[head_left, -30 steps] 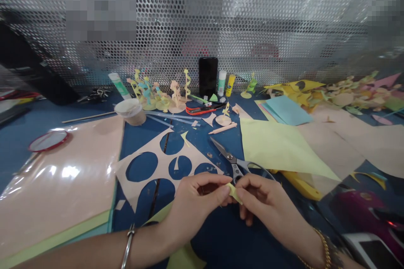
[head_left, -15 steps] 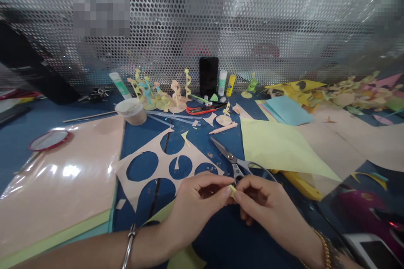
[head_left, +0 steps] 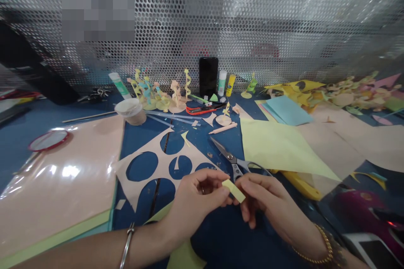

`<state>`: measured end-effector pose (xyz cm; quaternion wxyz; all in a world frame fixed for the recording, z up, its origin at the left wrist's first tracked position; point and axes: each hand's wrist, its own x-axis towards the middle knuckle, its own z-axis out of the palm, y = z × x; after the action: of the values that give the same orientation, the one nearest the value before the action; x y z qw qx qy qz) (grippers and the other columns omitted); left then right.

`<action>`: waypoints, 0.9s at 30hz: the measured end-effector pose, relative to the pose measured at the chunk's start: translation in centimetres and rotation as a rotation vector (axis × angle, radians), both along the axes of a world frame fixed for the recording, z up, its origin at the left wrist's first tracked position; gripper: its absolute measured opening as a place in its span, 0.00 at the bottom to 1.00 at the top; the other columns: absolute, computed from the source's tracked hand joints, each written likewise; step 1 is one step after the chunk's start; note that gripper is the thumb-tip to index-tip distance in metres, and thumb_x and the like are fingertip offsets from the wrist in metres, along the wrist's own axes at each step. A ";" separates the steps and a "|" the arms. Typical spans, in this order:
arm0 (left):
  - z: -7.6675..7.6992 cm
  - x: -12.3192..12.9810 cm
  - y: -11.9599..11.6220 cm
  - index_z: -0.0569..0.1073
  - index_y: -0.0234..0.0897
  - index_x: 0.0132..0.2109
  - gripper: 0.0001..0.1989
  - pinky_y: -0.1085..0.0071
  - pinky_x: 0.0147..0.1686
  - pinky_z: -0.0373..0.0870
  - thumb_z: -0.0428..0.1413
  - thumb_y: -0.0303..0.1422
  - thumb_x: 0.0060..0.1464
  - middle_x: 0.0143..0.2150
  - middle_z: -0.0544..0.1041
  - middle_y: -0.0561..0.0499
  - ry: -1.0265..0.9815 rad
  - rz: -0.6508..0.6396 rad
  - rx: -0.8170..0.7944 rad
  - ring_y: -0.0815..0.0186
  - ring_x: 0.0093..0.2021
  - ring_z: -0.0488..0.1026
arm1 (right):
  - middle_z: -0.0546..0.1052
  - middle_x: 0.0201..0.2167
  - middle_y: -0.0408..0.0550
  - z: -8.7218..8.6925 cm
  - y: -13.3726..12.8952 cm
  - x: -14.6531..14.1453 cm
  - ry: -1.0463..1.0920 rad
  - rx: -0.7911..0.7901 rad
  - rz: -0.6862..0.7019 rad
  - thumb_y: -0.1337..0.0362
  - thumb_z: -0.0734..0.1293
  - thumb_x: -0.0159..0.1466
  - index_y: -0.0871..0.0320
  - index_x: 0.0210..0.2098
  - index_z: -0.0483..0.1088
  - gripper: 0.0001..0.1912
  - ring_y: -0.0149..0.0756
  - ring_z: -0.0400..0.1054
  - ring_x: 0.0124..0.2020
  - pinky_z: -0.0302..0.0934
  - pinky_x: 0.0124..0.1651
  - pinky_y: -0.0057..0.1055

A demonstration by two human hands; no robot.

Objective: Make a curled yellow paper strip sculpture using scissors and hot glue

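Observation:
A small pale-yellow paper strip (head_left: 234, 191) is pinched between the thumb and fingers of my left hand (head_left: 202, 195), its far end sticking out to the right. My right hand (head_left: 268, 197) is right beside that end, fingers loosely curled and apart; whether a fingertip touches the paper is hard to see. Just beyond my hands lies a pair of scissors (head_left: 231, 157), its handles partly covered. To the left is a pinkish paper sheet (head_left: 164, 164) with several round holes cut out. Yellow paper (head_left: 186, 256) shows partly beneath my left forearm.
Small paper figures (head_left: 176, 94), a phone (head_left: 208, 76) and glue sticks (head_left: 222, 83) stand at the back. A white tub (head_left: 130, 111) is back left, near wrapped paper (head_left: 69, 168). Yellow sheets (head_left: 277, 145) and a purple tool (head_left: 362, 210) occupy the right.
The paper strip has turned so that more of its length shows. My right fingers have shifted off its front and slightly away, while my left hand keeps its pinch.

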<state>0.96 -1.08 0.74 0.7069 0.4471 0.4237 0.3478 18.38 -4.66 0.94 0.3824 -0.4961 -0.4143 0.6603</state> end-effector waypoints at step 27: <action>0.1 -0.2 -0.4 0.80 0.36 0.36 0.05 0.73 0.34 0.77 0.62 0.31 0.51 0.32 0.83 0.49 -0.073 -0.021 0.004 0.64 0.33 0.81 | 0.69 0.14 0.37 0.1 0.2 -0.4 -0.216 0.042 -0.127 0.52 0.70 0.57 0.59 0.28 0.70 0.16 0.23 0.62 0.14 0.60 0.17 0.19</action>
<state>0.77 -1.49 0.84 0.7246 0.4399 0.3921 0.3574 17.98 -4.41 1.08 0.3870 -0.5816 -0.4345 0.5685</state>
